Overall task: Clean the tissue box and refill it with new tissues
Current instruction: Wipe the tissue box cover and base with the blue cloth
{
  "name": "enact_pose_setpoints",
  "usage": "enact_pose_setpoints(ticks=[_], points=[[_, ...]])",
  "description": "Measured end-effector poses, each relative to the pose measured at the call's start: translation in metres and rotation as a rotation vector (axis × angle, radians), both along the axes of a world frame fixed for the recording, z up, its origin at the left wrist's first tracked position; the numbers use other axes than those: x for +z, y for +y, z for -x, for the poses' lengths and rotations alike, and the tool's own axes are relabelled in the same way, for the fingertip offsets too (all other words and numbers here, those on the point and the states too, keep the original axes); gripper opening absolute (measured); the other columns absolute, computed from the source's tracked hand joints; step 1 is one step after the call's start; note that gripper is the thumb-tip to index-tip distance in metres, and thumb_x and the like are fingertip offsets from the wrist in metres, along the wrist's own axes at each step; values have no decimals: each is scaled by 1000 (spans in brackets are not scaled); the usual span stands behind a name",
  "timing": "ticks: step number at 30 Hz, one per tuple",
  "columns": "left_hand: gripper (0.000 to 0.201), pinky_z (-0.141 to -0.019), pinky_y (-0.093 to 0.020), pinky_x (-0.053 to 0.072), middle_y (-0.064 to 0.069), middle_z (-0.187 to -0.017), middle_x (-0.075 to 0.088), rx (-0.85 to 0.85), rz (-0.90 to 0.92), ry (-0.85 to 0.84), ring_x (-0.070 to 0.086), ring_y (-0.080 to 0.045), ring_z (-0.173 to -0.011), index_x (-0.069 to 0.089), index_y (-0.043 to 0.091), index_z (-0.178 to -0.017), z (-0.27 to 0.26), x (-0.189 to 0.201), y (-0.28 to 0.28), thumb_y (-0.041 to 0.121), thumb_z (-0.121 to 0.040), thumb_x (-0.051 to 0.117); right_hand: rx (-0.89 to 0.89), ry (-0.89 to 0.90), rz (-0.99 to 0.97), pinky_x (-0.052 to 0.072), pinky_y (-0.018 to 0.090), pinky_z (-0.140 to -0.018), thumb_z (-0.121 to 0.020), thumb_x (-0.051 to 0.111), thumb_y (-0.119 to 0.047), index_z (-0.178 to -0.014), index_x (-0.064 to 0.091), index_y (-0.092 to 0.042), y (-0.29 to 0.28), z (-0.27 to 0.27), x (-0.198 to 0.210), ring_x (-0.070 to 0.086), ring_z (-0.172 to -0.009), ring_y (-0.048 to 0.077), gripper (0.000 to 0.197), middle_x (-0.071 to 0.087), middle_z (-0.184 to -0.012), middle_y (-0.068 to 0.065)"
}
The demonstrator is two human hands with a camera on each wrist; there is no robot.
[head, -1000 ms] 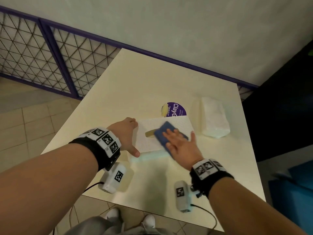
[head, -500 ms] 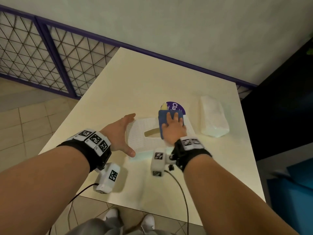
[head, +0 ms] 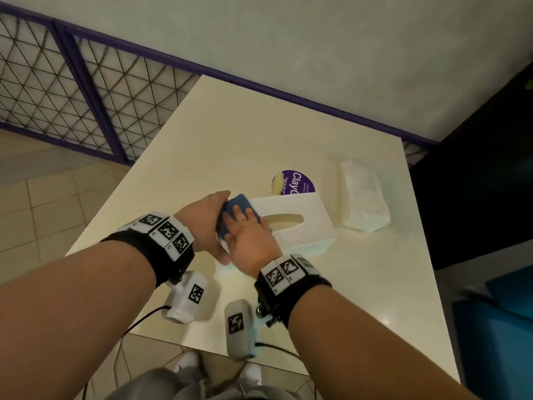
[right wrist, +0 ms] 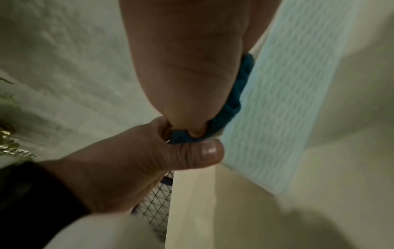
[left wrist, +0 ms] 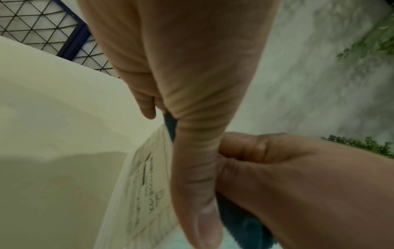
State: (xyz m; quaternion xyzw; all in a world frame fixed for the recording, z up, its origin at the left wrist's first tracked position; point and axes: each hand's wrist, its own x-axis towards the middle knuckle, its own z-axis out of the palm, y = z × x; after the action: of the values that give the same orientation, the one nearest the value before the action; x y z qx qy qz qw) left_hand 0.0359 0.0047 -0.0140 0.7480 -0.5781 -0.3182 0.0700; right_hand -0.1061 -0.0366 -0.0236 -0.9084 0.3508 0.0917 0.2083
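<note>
A white textured tissue box (head: 300, 226) with an empty slot lies on the cream table (head: 259, 134). My right hand (head: 248, 235) presses a blue cloth (head: 238, 207) flat on the box's left end, and the cloth drapes over that end. My left hand (head: 202, 223) grips the same end, thumb on the near side and fingers round the far side. In the left wrist view the cloth (left wrist: 245, 227) shows under the right hand beside a label on the box (left wrist: 149, 185). In the right wrist view the cloth (right wrist: 230, 104) lies against the box wall (right wrist: 287, 101). A wrapped pack of new tissues (head: 363, 203) lies to the right.
A round purple sticker (head: 298, 183) sits on the table just behind the box. A wire-mesh fence with a purple frame (head: 86, 90) runs along the table's left and far sides. The near table edge (head: 259, 362) is close to my body.
My right hand slid the blue cloth from the far right part of the box top across to its left end. The left hand kept its hold on that end.
</note>
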Motion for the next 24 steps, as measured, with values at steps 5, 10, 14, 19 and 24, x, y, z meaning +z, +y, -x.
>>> enact_pose_setpoints(ticks=[5,10,14,19,24], points=[[138,-106,-27,32,0,-156,24,-49,-34,-26,34,-20,-138,6,17,-152,0,5,1,37,-48,94,79,-158,-76,3,30,-118,-97,47,-25,-141,44,-27,-9,56,-5,21,-146,9,44,34,-155,-8],[135,-109,-35,35,4,-156,21,-66,-79,-49,34,-21,-138,8,21,-153,0,9,0,41,-49,93,-299,-121,78,-5,31,-119,-96,41,-29,-143,41,-30,-51,133,-4,23,-145,6,46,33,-154,-11],[137,-100,-37,46,3,-151,18,-126,-172,-168,45,-24,-129,5,19,-153,6,14,-11,44,-50,92,-578,42,120,1,39,-120,-102,28,-25,-152,19,-23,-46,114,-11,8,-150,17,51,10,-162,-1],[131,-91,-45,53,-3,-138,26,-154,-238,-259,57,-30,-112,20,15,-147,18,18,-22,39,-43,94,-369,54,36,4,39,-121,-102,22,-26,-153,13,-21,-27,79,-6,7,-150,19,51,8,-162,-1],[124,-87,-45,54,-5,-135,26,-208,-273,-249,54,-29,-111,24,13,-144,17,22,-26,37,-44,94,-414,270,87,13,51,-119,-100,29,-20,-152,10,-16,-85,88,1,2,-149,22,56,-3,-163,0]])
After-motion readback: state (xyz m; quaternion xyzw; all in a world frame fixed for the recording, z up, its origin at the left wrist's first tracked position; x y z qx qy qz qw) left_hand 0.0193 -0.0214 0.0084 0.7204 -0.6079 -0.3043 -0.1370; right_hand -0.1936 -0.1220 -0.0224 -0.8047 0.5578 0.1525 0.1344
